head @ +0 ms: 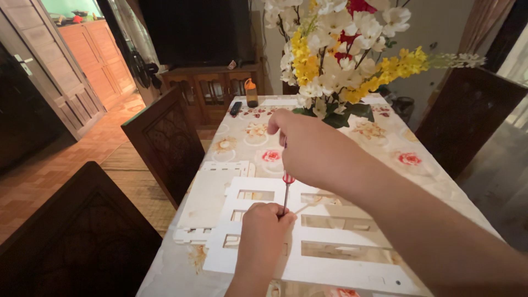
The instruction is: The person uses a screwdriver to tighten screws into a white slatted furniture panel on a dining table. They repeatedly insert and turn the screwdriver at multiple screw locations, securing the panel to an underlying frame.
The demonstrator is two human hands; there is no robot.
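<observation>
Near the front edge of the table [385, 148], flat on the flowered cloth: white panel [330, 264] with long slots, and a second white piece [206, 203] just beside it to the left, partly tucked under.

Right hand [311, 148] raised above the panel, fingers closed round the top of a screwdriver [286, 192] with a red-and-white striped handle, held almost upright, tip down. Left hand [264, 231] resting on the panel, curled into a loose fist right at the tip, touching the shaft or very nearly.

Looks like the middle of driving or seating a fastener into the panel, tip already placed. Next move likely calls for keeping the shaft upright, pressing straight down while turning from the top, and steadying the panel so it cannot slide on the cloth.

Cannot see any screw or hole: hidden under the left fingers. Cannot tell whether that fist pinches something small or only guides the shaft. Most of the handle buried in the right palm. Near end of the panel cut off by the bottom edge.

Farther back: vase of white and yellow flowers [341, 49], a small bottle [251, 93], a dark remote [235, 108]. Carved wooden chair [165, 143] beside the table on the left.
</observation>
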